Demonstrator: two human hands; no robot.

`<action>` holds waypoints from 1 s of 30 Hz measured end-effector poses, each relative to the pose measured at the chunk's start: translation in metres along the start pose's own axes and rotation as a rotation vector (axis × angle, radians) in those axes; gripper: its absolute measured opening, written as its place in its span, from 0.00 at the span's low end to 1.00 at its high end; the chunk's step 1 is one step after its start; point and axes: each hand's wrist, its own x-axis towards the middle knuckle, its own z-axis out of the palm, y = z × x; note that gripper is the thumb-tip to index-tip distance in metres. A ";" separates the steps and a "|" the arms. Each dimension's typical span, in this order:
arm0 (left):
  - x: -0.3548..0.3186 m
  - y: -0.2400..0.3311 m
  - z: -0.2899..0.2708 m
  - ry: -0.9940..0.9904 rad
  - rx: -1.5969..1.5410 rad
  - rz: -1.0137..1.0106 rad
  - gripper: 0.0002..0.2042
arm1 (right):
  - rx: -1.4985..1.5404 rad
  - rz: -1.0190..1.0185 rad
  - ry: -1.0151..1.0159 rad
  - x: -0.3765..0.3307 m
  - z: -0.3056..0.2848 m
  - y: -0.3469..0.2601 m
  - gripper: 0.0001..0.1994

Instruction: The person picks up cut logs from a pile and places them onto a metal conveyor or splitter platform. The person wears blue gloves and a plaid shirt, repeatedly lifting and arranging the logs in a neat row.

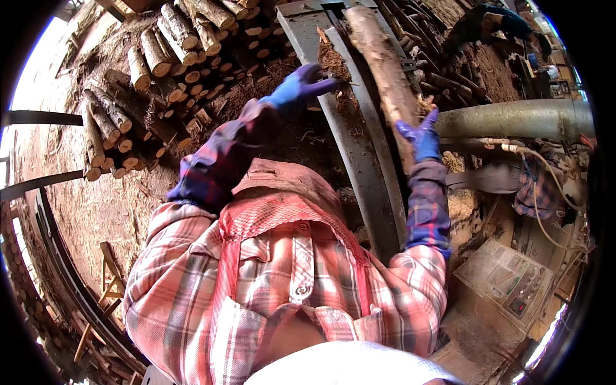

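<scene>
Head view: the right hand [420, 136] fingers wrap the log [385, 70], which runs far-left; left hand [296, 88] fingers spread, apart.

A flat rectangular control panel [511, 282] lies at lower right, its pale grey-beige face dusted with sawdust and set with rows of small dark buttons (one red-and-green cluster near its lower corner). No packages or screens are visible.
</scene>
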 end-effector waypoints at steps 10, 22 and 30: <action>-0.146 -0.185 -0.221 0.496 -0.023 -0.318 0.22 | -0.225 0.233 -0.281 -0.037 -0.033 0.007 0.61; -0.112 -0.138 -0.290 0.460 -0.259 -0.367 0.26 | 0.333 -0.861 -0.314 0.052 0.214 -0.412 0.41; -0.183 -0.152 -0.399 0.633 -0.127 -0.472 0.21 | -0.455 -0.481 -0.219 0.124 0.409 -0.624 0.53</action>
